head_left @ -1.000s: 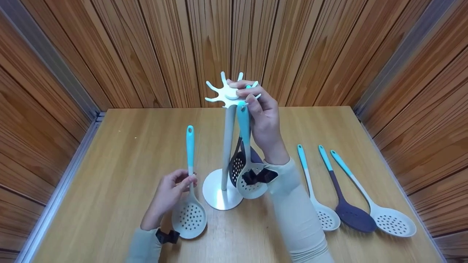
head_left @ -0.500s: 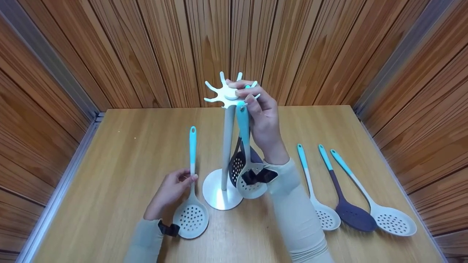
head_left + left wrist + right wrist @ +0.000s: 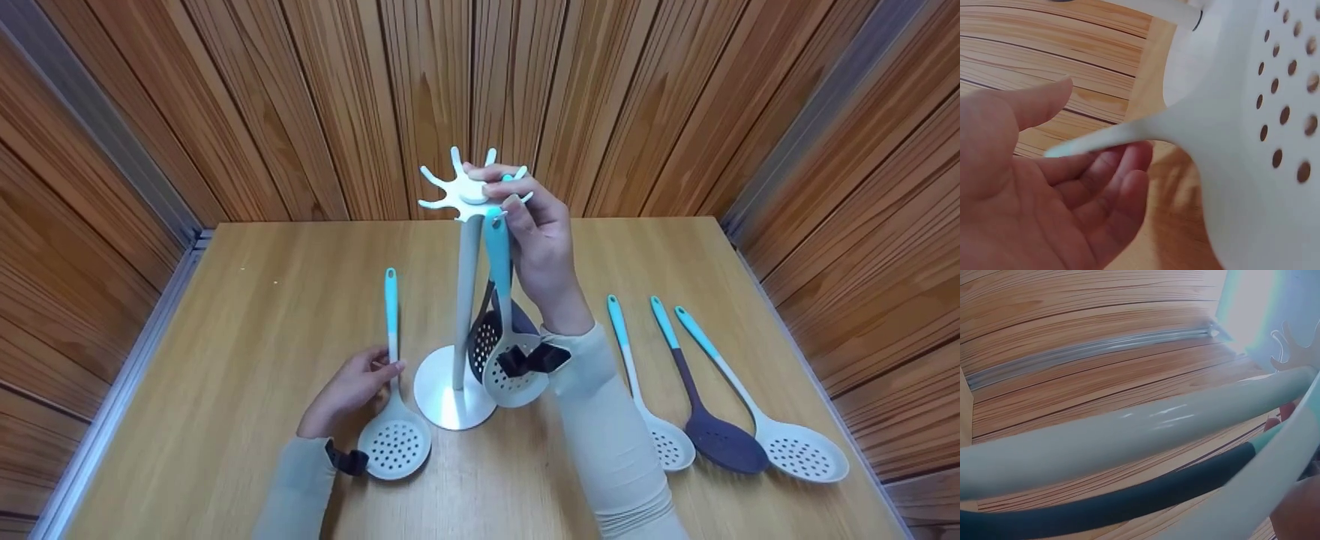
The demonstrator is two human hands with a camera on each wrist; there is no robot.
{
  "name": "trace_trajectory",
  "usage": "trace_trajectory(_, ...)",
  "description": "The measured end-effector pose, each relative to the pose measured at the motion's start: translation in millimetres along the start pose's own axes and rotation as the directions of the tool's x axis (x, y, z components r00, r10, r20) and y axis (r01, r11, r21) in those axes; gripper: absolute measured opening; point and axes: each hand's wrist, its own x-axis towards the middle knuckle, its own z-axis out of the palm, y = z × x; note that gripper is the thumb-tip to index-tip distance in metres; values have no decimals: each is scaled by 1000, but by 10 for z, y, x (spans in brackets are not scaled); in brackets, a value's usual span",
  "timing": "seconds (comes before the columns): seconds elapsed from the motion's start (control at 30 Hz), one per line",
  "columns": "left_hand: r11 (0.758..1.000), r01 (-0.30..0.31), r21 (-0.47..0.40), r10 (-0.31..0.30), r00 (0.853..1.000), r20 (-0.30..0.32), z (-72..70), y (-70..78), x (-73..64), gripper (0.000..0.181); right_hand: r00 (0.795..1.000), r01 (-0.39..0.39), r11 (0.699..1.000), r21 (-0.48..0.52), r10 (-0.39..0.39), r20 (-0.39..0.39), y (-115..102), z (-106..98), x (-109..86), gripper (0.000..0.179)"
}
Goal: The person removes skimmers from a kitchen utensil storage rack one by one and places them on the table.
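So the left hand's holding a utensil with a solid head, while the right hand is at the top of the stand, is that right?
Not quite: the utensil in the left hand has a perforated head, as the left wrist view shows. The right hand is at the top of the stand.

Has a reddish-brown, wood-grain plank back wall [image 3: 315, 105] cut by dark upright grooves. Closes in on both sides with a matching left panelled wall [image 3: 67, 247] and right panelled wall [image 3: 885, 247], each met at the corner by a flat grey metal strip [image 3: 105, 126]. Spreads below into a smooth light-brown wooden tabletop [image 3: 285, 315], bordered at left by a silvery metal edging [image 3: 111, 405]. Flares, in the right wrist view, into bright white glare [image 3: 1247, 306] fringed with blue.
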Motion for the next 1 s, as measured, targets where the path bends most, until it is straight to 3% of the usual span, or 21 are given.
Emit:
trace_trajectory(0.27, 999, 19, 43, -21, 998, 60, -33, -5, 51, 49, 1000, -3, 1000, -7, 3, -3, 9, -25, -2, 24)
trace_trajectory(0.57, 988, 42, 146, -58, 992, 113, -85, 26, 107, 61, 1000, -11, 1000, -25, 11, -3, 15, -59, -7, 25)
trace_trajectory(0.77, 977, 26, 212, -54, 990, 128, -119, 18, 116, 73, 1000, -21, 1000, 3, 21, 3, 11, -70, -6, 26)
trace_trajectory(1.0, 969, 18, 245, -55, 988, 143, -177, 70, 80, 73, 999, -34, 996, -80, 32, -31, -25, -71, -32, 26)
